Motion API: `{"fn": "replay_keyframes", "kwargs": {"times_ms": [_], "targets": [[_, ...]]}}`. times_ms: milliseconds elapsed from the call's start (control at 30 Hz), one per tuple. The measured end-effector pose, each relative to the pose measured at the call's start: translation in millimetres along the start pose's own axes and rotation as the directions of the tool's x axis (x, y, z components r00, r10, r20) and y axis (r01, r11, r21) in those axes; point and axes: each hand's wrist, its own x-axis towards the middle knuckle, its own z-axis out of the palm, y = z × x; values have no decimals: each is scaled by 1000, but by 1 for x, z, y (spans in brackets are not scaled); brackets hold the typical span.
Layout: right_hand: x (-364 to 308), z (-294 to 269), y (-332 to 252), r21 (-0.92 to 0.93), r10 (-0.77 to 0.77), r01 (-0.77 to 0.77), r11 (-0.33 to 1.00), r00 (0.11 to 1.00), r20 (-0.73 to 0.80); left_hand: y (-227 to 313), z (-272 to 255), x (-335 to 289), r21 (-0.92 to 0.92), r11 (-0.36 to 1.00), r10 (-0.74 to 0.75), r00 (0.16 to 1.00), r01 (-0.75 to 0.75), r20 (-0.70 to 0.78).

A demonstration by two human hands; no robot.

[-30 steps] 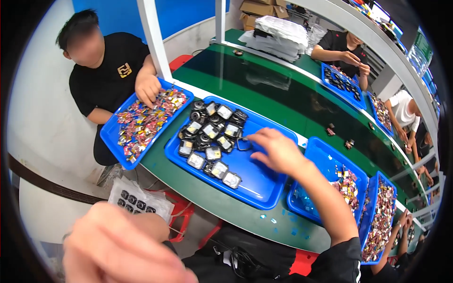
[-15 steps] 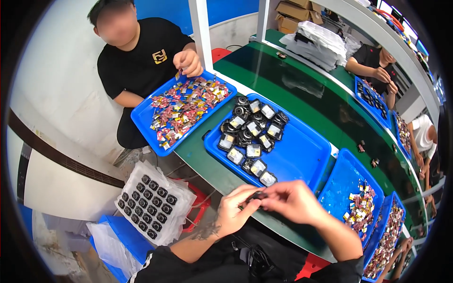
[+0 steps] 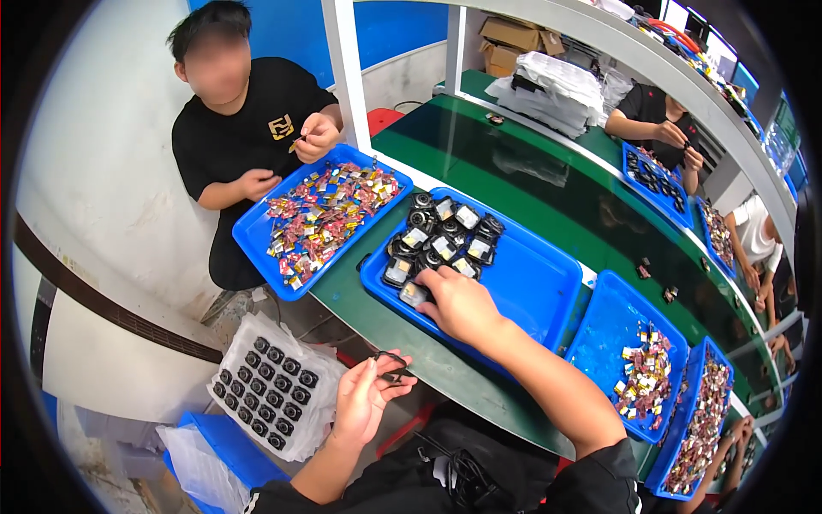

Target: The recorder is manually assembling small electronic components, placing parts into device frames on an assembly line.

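Note:
In my left hand (image 3: 364,403) is a thin black frame-like part (image 3: 394,368), pinched between thumb and fingers just off the table's near edge. My right hand (image 3: 462,310) reaches into a blue tray (image 3: 535,300), its thumb and fingers closed round a small black housing (image 3: 414,294) with a pale, clear-looking face. This housing lies at the near left edge of a cluster of similar black housings (image 3: 445,248), some showing pale faces and others round lens-like rings. My right hand hides part of the cluster.
A co-worker (image 3: 257,128) sits behind another blue tray (image 3: 330,287) of small red, yellow and silver parts. More part trays (image 3: 582,360) stand on the right. A foam tray (image 3: 321,420) of black round pieces is lower left. A green conveyor (image 3: 514,158) runs behind, below a white frame (image 3: 347,77).
My hands have parted: the left moved down-left with the black part, the right moved up-left into the tray. The co-worker's hand has risen off the parts. The view shifted slightly.

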Motion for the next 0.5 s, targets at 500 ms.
{"fn": "replay_keyframes", "kwargs": {"times_ms": [500], "targets": [[-41,-27,28,150,113,-114,982,993,16,2,10,-2,59,996,-62,998,63,-23]]}}
